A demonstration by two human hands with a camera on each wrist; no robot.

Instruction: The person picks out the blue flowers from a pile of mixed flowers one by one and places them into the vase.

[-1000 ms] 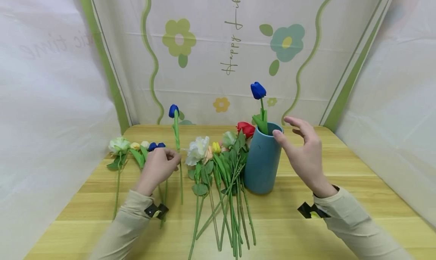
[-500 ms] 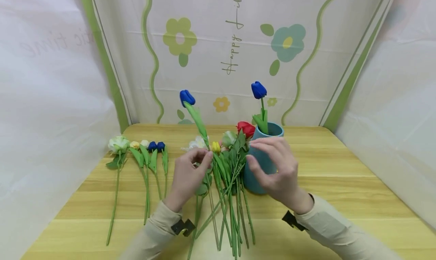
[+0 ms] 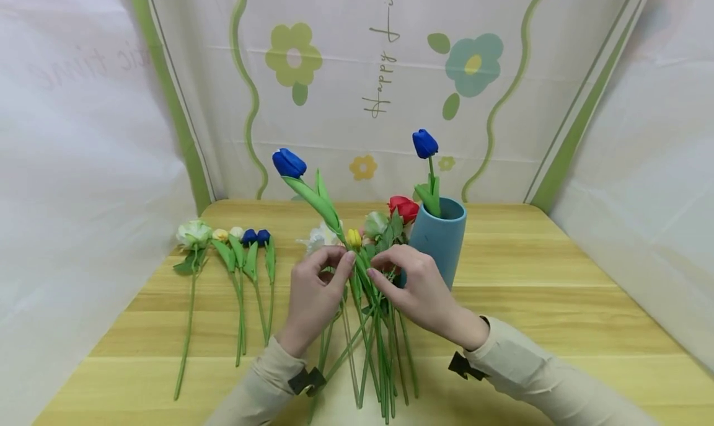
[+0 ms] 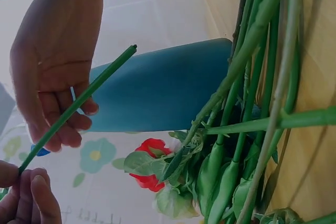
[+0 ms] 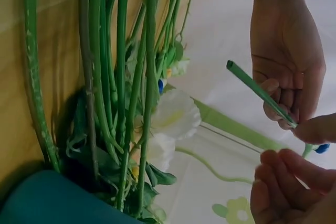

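Observation:
A blue tulip point(image 3: 289, 164) leans up and left, its stem pinched between the thumb and fingers of my left hand point(image 3: 317, 292). The stem's lower end point(image 4: 107, 72) sticks out past that hand in the left wrist view. Close by on the right, my right hand point(image 3: 426, 292) is held with thumb and fingers apart, near the stem but not gripping it. Behind the right hand stands a teal vase point(image 3: 446, 237), with another blue tulip point(image 3: 425, 144) upright in it. Part of the vase's lower body is hidden by the hand.
Under and beyond the hands lies a pile of flowers with long stems point(image 3: 385, 364), among them a red rose point(image 3: 403, 208) and a white bloom point(image 3: 320, 236). At left lie a pale green flower point(image 3: 194, 234) and several tulips point(image 3: 256, 237) on the wooden table point(image 3: 558, 302).
My left hand has lifted the tulip and carried it right, over the pile; its bloom now tilts left. My right hand has moved left from beside the vase towards the stem.

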